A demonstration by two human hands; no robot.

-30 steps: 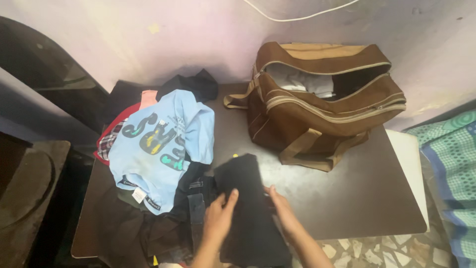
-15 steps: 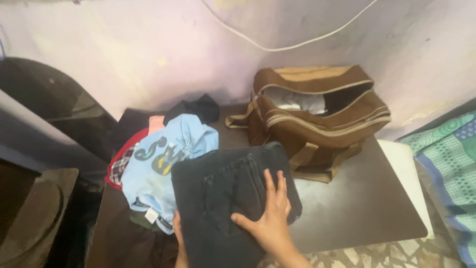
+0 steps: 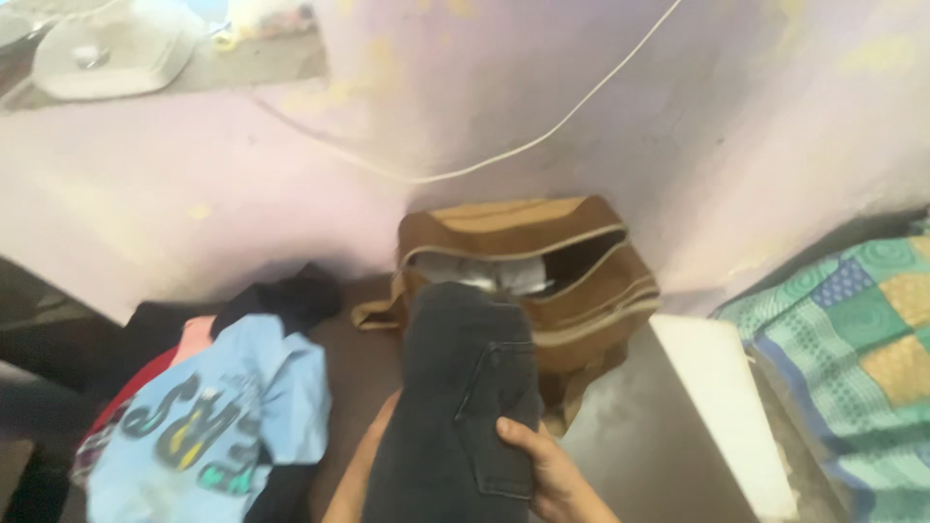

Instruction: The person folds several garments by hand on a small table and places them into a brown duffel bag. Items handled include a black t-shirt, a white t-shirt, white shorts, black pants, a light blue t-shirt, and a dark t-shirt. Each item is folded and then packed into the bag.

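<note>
The right hand [image 3: 542,475] grips folded dark jeans [image 3: 463,387] from the side, thumb on top, holding them up off the worktop [image 3: 630,436]. The left hand [image 3: 373,436] is mostly hidden under the jeans; I cannot tell its grip. Left of the hands lies a light blue shirt [image 3: 208,426] on a clothes pile. Just beyond the jeans stands an open brown duffel bag [image 3: 572,281] against the wall.

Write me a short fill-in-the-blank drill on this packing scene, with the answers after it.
1. The right hand grips folded dark ____.
2. The brown duffel bag by the wall is zipped ____.
3. The light blue shirt tops the clothes pile on the ____ of the jeans.

Missing words: jeans; open; left
</note>
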